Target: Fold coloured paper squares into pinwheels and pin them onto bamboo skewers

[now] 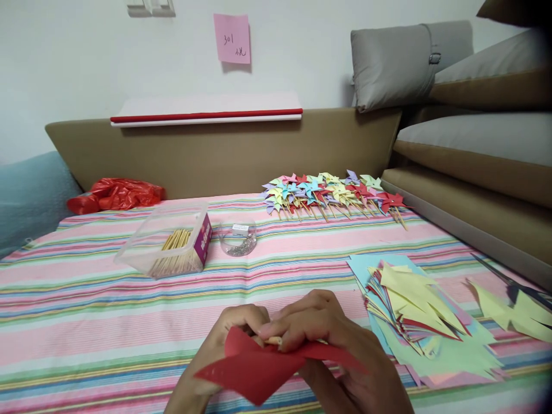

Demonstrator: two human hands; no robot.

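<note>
A red paper pinwheel [254,371] is held low in front of me, its blades folded in toward the middle. My left hand [235,339] is closed around its left side, fingers curled behind the paper. From the right, my right hand [332,333] grips it, thumb and fingers pressed together at the centre near the left fingertips. A bit of a pale wooden stick [273,341] shows between the fingers; the rest of it is hidden. Both hands touch each other over the pinwheel.
A clear plastic box [161,230] of wooden sticks stands left, beside a round container [238,241] of small metal pins. Finished pinwheels [319,192] lie at the back. Cut paper sheets [414,299], a yellow cut piece [513,310] and scissors [511,280] are right. A red plastic bag [118,194] lies far left.
</note>
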